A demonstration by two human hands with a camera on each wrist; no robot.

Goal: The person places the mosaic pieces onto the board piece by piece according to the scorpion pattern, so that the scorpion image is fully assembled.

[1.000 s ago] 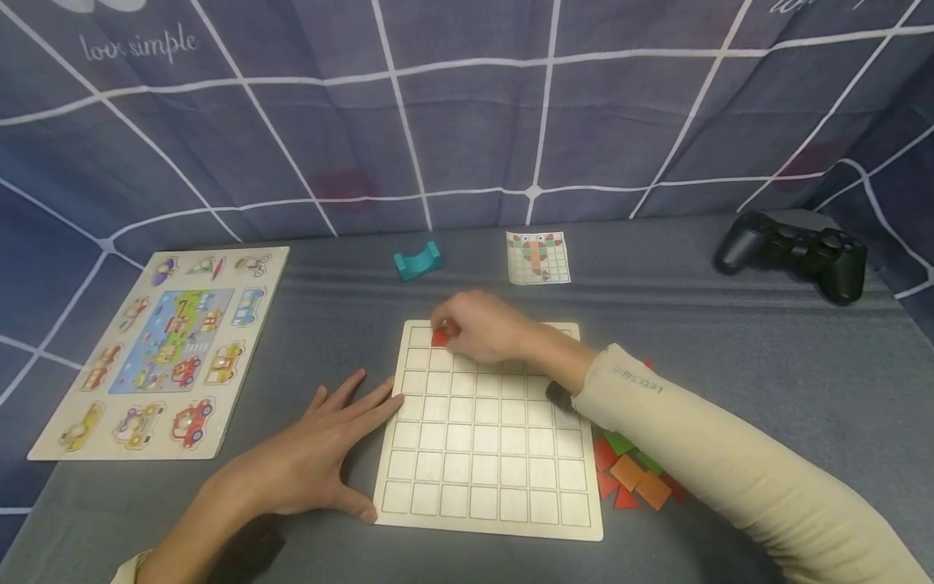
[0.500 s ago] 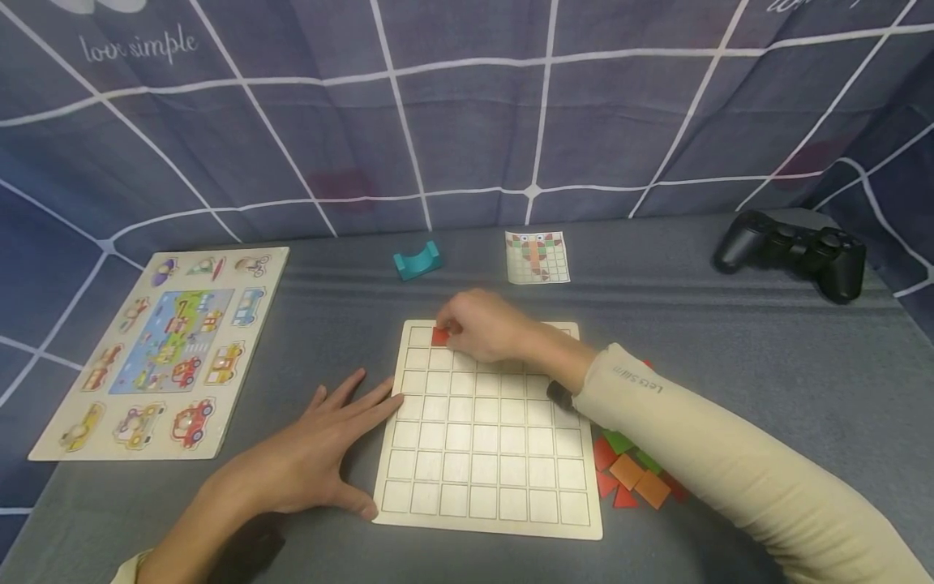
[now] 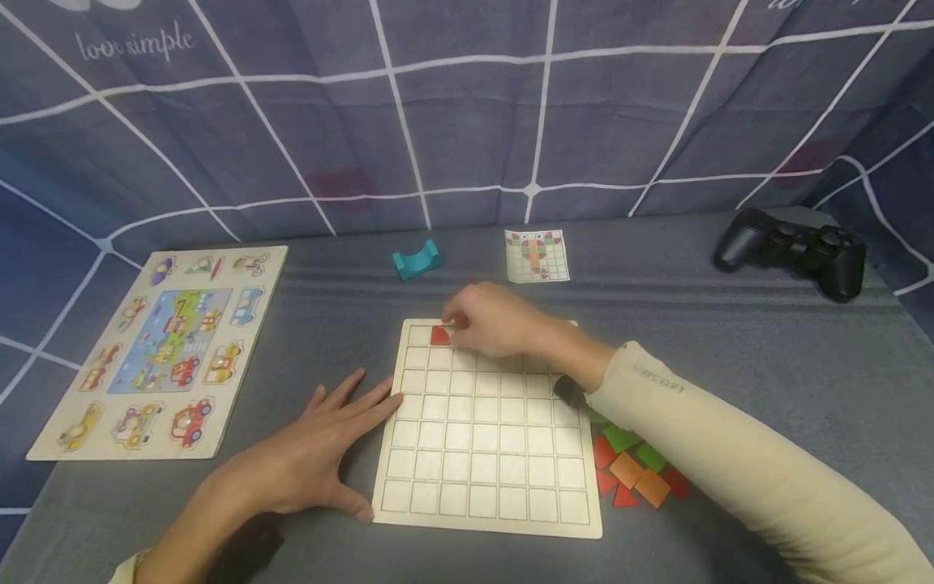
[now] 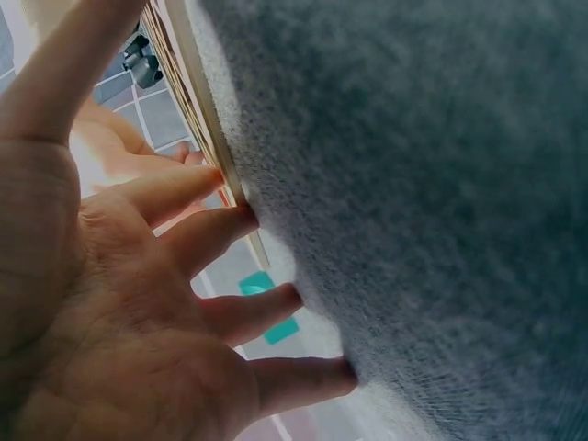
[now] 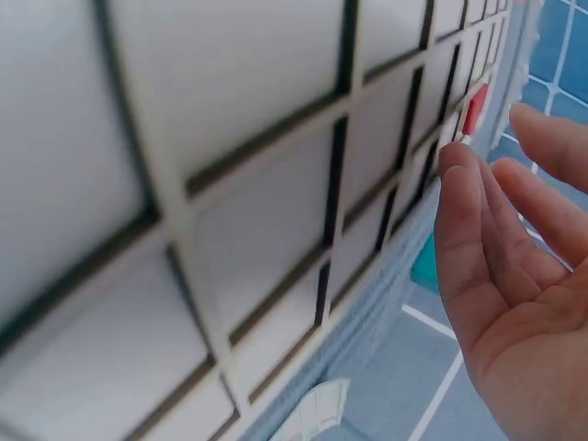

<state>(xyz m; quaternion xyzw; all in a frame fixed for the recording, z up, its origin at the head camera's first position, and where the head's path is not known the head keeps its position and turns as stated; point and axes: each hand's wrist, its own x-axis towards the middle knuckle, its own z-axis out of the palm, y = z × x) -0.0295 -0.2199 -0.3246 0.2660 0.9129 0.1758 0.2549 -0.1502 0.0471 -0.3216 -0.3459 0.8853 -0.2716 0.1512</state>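
A pale wooden grid board [image 3: 470,446] lies flat, with a red square tile [image 3: 440,335] in a cell of its far row, second from the left. Just to the right of that tile is my right hand [image 3: 492,320], palm turned down over the board. In the right wrist view its fingers [image 5: 459,230] are loosely bent with nothing between them, and a gap separates them from the red tile [image 5: 476,108]. My left hand [image 3: 314,458] is spread at the board's left side, its thumb and some fingertips touching the edge.
Several red, green and orange tiles [image 3: 652,488] lie right of the board, partly under my right sleeve. Behind the board are a teal curved block [image 3: 417,260] and a patterned card [image 3: 537,256]. A vehicle puzzle [image 3: 164,353] lies left; a black game controller [image 3: 791,250] lies far right.
My right hand has let go of the red tile and shifted slightly right and away, so more of the tile shows. The left hand stays in place at the board's edge.
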